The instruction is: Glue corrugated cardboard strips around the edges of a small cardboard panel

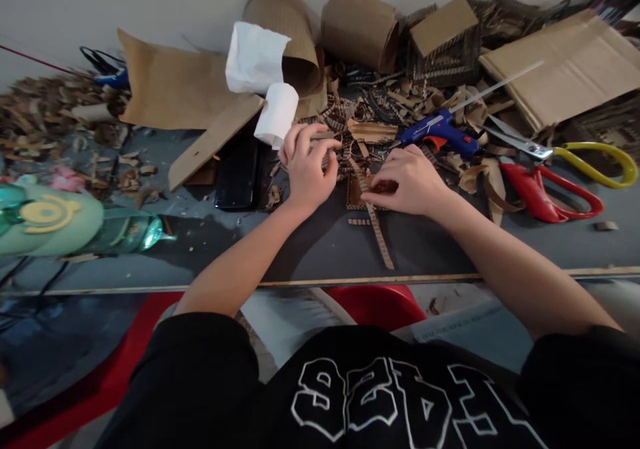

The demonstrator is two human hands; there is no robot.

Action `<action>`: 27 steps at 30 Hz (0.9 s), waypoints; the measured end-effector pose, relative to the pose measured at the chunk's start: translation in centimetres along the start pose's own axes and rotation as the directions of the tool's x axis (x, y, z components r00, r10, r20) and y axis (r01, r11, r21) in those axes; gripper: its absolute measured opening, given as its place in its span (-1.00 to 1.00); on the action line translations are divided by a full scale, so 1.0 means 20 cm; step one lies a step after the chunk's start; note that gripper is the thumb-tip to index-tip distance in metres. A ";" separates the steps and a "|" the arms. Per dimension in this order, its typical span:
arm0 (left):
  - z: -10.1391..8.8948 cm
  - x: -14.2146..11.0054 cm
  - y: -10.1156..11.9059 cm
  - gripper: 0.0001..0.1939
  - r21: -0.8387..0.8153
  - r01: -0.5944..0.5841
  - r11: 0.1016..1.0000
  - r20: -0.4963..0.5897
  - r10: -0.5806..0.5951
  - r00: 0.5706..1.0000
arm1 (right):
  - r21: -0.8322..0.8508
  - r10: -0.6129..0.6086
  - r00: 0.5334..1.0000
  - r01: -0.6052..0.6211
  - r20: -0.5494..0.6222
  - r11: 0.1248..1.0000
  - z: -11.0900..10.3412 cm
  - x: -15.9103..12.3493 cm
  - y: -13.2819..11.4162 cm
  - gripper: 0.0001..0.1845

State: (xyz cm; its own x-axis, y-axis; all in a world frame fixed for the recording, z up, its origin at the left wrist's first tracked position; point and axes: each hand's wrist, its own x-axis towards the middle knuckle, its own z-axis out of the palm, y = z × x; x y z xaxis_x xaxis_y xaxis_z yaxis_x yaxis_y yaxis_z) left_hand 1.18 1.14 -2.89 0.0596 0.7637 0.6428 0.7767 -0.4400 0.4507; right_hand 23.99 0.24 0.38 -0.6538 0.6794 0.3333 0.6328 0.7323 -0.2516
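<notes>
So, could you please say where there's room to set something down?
Up front, tabletop shows bare between the left forearm and corrugated cardboard strip, and between that strip and right forearm. Behind, the blue glue gun and cardboard scraps crowd it.

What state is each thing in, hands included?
Left hand: fingers curled, grip unclear
Right hand: thumb at the strip, grip unclear
Cardboard strip: slanting, near end free
Hot glue gun: on its side, glue stick protruding
Scissors: handles spread apart
Phone: flat, screen dark
White paper roll: partly unrolled
</notes>
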 end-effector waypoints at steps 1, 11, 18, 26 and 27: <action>0.01 0.00 0.00 -0.81 0.007 -0.018 1.000 0.007 0.017 1.000 | 0.016 0.001 1.000 -0.001 0.002 1.000 0.00 0.00 0.00 -0.66; 0.04 -0.01 -0.03 -0.69 0.013 -0.070 0.997 0.127 0.068 0.990 | 0.199 0.014 1.000 -0.016 0.010 0.980 0.02 0.01 0.01 -0.69; 0.04 0.01 -0.03 -0.52 -0.083 -0.067 0.994 0.115 0.076 0.990 | 0.254 -0.002 0.988 0.041 -0.153 0.966 -0.01 0.01 -0.01 -0.78; 0.04 0.02 -0.02 -0.52 -0.305 0.049 0.951 0.190 0.010 0.982 | 0.043 0.013 0.953 0.000 -0.301 0.999 0.00 0.00 -0.02 -0.82; 0.04 0.01 -0.02 -0.55 -0.320 0.047 0.946 0.180 0.012 0.984 | 0.021 0.026 0.951 -0.021 -0.309 1.000 -0.01 0.00 -0.02 -0.81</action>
State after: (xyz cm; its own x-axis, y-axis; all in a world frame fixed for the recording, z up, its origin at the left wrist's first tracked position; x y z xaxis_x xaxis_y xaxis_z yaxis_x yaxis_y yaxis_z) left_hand 1.44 1.87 -3.37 0.1810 0.8312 0.5257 0.5371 -0.5313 0.6552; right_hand 23.86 -0.12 0.61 -0.4765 0.6509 0.5910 0.6373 0.7188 -0.2778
